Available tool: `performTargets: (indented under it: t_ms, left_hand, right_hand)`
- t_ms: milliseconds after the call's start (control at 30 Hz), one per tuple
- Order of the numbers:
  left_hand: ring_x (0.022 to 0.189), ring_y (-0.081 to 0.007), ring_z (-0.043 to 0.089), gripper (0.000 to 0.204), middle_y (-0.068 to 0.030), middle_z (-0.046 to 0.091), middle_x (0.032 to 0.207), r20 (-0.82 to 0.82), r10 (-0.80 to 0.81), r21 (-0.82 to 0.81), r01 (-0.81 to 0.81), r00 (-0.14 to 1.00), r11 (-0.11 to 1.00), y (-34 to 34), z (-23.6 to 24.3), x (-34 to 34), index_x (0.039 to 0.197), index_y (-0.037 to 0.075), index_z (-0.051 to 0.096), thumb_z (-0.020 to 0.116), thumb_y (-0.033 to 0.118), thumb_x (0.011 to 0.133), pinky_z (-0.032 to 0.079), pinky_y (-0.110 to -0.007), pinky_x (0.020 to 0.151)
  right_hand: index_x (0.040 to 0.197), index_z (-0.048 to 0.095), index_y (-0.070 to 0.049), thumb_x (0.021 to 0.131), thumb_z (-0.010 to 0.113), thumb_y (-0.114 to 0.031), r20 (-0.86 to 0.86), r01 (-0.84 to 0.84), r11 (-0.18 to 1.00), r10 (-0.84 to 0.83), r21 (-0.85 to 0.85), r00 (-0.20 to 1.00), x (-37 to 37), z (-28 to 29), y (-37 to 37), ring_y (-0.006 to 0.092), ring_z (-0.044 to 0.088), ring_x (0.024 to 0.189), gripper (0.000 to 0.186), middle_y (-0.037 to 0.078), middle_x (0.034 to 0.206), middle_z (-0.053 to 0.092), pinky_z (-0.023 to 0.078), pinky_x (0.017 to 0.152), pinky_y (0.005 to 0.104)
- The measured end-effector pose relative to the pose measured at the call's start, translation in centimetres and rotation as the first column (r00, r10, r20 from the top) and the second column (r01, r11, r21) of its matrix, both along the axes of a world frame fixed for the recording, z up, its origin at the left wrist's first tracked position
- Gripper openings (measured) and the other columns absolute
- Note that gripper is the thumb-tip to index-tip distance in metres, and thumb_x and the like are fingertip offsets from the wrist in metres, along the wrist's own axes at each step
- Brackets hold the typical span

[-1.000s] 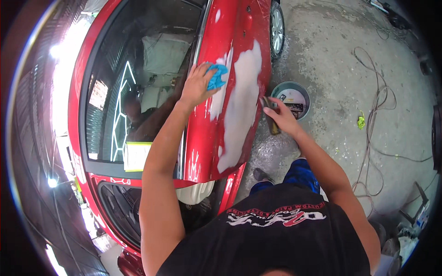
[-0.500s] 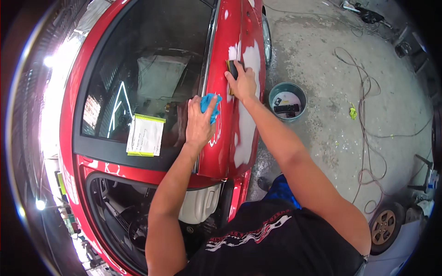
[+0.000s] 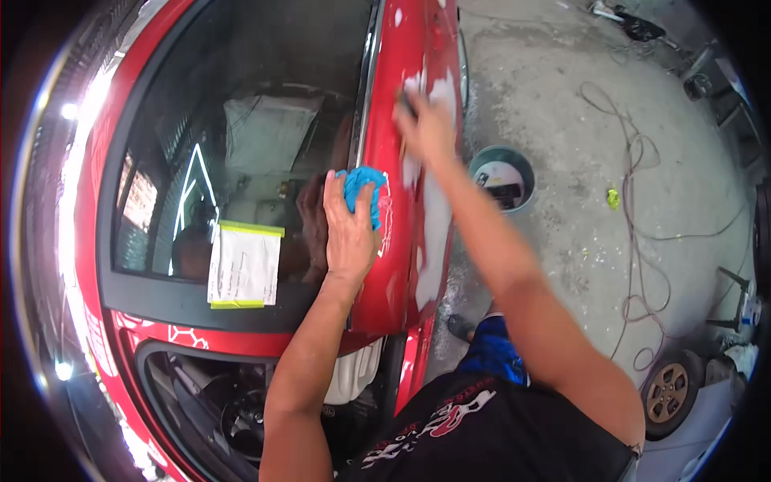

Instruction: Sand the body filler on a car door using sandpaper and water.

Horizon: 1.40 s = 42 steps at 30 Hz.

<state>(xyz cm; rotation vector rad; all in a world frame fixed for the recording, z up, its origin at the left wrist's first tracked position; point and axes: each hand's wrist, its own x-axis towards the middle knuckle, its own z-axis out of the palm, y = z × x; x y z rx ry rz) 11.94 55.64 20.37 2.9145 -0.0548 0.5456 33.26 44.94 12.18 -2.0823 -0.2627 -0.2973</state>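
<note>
A crumpled blue cloth [image 3: 363, 193] is pressed by the left hand [image 3: 347, 225] against the red car body panel [image 3: 401, 241] (beside the windscreen). A dark sanding block [image 3: 408, 103] is gripped by the right hand [image 3: 426, 124] on grey-white filler patches [image 3: 434, 233].

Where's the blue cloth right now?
In the head view, the blue cloth sits under the left hand, pressed on the red car's pillar beside the windshield.

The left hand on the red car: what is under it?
Under the left hand a blue cloth lies pressed on the red car panel. Only its upper part shows past the fingers; the rest is covered by the palm.
</note>
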Motion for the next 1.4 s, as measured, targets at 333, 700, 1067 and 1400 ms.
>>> performTargets:
  t_ms: [333, 700, 1067, 1400]
  left_hand:
    - [0.151, -0.053, 0.031, 0.081, -0.0326, 0.033, 0.156, 0.003, -0.043, 0.022, 0.043, 0.999, 0.999, -1.9, 0.5, 1.5, 0.139, 0.007, 0.053, 0.082, -0.012, 0.066, 0.039, -0.059, 0.12]
    - [0.147, -0.0564, 0.034, 0.077, -0.0293, 0.037, 0.15, 0.054, -0.042, -0.009, 0.043, 0.998, 0.999, -0.7, 0.4, 0.9, 0.138, 0.008, 0.05, 0.072, -0.017, 0.069, 0.037, -0.063, 0.12]
    - [0.144, -0.0542, 0.041, 0.065, -0.0282, 0.042, 0.146, 0.037, 0.02, -0.01, -0.02, 0.999, 1.0, -0.2, 1.1, -0.6, 0.132, 0.006, 0.053, 0.076, -0.011, 0.073, 0.04, -0.063, 0.119]
    - [0.147, -0.0519, 0.036, 0.076, -0.0329, 0.042, 0.147, 0.045, 0.014, -0.042, -0.012, 0.999, 0.999, 0.8, -0.2, -0.8, 0.137, 0.007, 0.052, 0.083, -0.004, 0.069, 0.033, -0.065, 0.123]
  right_hand:
    - [0.139, 0.068, -0.014, 0.097, 0.068, -0.052, 0.084, 0.081, 0.995, -0.076, -0.051, 0.994, 11.5, 0.5, -3.3, 0.0445, 0.068, 0.104, 0.057, 0.028, 0.112, 0.069, 0.055, 0.09, 0.0524]
    - [0.146, 0.065, -0.022, 0.096, 0.071, -0.048, -0.077, -0.044, 0.997, 0.039, -0.061, 0.996, -1.8, 2.1, -2.1, 0.0455, 0.065, 0.111, 0.056, 0.027, 0.118, 0.066, 0.054, 0.094, 0.0549]
    - [0.153, 0.059, -0.019, 0.093, 0.078, -0.029, -0.129, -0.251, 0.965, 0.241, -0.071, 0.962, -14.6, 3.9, -2.9, 0.0488, 0.061, 0.111, 0.064, 0.031, 0.123, 0.056, 0.055, 0.088, 0.0531]
    - [0.143, 0.066, -0.017, 0.096, 0.069, -0.047, 0.03, -0.037, 0.992, 0.041, -0.119, 0.999, -3.3, 1.1, 1.9, 0.0451, 0.065, 0.1, 0.056, 0.027, 0.11, 0.06, 0.054, 0.08, 0.0547]
